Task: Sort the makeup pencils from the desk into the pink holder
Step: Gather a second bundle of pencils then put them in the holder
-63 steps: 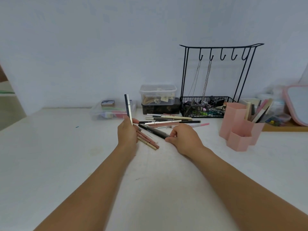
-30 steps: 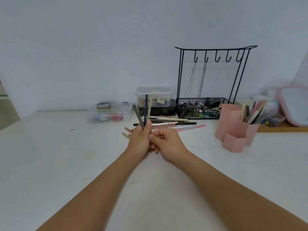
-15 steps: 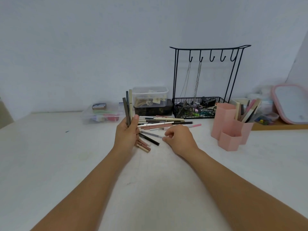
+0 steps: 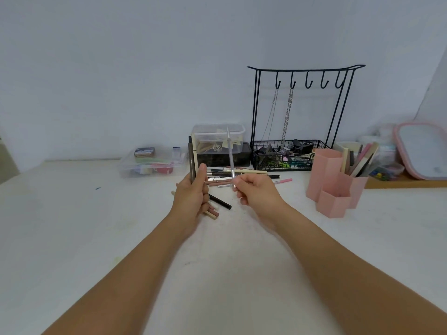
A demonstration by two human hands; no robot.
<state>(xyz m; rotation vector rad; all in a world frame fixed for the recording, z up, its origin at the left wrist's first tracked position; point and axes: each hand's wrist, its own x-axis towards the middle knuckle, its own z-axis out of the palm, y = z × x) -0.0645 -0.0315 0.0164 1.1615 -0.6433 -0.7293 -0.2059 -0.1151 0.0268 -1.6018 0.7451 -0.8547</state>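
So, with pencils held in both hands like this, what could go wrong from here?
1. The left hand grips a bundle of pencils upright; adding the silver pencil pinched by the right hand may loosen that grip and let some slip.
2. The pink holder stands far to the right, with its tall compartment already crowded, so pencils may catch there.
3. The loose pencils on the desk could roll if a hand brushes them.

Home vanity desk: jewelry stand, mirror, makeup pencils, pink holder.
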